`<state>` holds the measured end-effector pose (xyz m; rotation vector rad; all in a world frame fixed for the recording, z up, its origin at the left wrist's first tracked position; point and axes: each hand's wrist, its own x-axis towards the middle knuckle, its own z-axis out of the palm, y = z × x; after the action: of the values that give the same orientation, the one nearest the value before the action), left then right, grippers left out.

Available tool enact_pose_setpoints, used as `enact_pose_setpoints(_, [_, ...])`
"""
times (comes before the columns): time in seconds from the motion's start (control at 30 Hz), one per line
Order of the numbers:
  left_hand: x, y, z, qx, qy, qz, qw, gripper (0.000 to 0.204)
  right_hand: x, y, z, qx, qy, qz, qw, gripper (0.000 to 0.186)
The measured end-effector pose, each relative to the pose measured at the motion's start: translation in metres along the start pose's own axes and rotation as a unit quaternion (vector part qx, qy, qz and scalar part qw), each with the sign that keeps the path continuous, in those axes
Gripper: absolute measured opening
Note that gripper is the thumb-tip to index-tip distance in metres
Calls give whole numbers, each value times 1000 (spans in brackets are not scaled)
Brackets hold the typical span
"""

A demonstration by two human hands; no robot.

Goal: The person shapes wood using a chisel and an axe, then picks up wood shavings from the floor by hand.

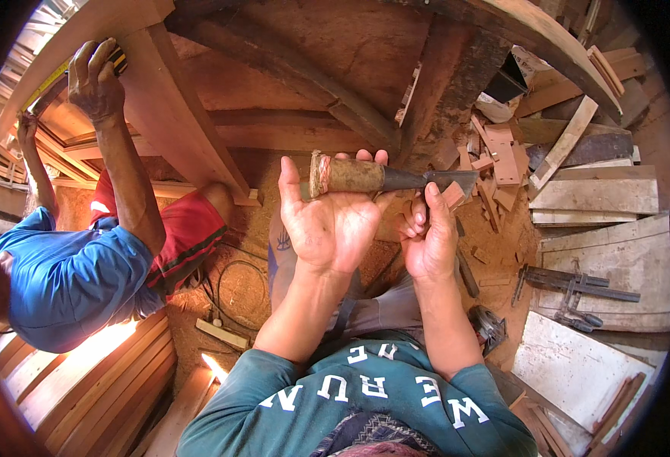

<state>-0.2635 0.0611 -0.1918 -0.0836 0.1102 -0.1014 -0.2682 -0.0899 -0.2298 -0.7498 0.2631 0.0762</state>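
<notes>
A chisel (347, 174) lies sideways in front of me, with a worn wooden handle, a frayed end at the left and a dark flat blade at the right. My left hand (326, 221) is palm up under the handle, thumb stretched out to the left, fingertips showing behind the handle as it supports the tool. My right hand (434, 244) has its fingers curled and its thumb raised at the metal part by the blade. Beyond the tool stands a large wooden framework (186, 122) with braces; wood offcuts (506, 164) lie on the dusty floor right of it.
At left a co-worker in a blue shirt (83, 282) holds a yellow tape measure (49, 87) along a curved beam. Stacked boards (106, 381) lie at lower left, a dark cable (236, 263) loops on the floor, and pale panels (590, 196) with metal clamps (578, 293) lie at right.
</notes>
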Motion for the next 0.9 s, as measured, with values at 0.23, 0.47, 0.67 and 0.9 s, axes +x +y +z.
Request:
enact_pose_setpoints(0.23, [3, -6, 1, -31, 58, 5, 998, 48, 0, -1, -3, 0, 47, 7, 999, 21])
enact_pose_setpoints(0.47, [9, -13, 0, -13, 111, 24, 993, 48, 6, 4, -14, 18, 61, 29, 998, 24])
enact_pose_setpoints(0.67, [8, -15, -3, -5, 72, 20, 997, 52, 6, 2, -11, 14, 66, 36, 997, 26])
enact_pose_setpoints(0.9, [6, -20, -8, 58, 70, 53, 994, 53, 8, 10, -20, 57, 62, 77, 993, 24])
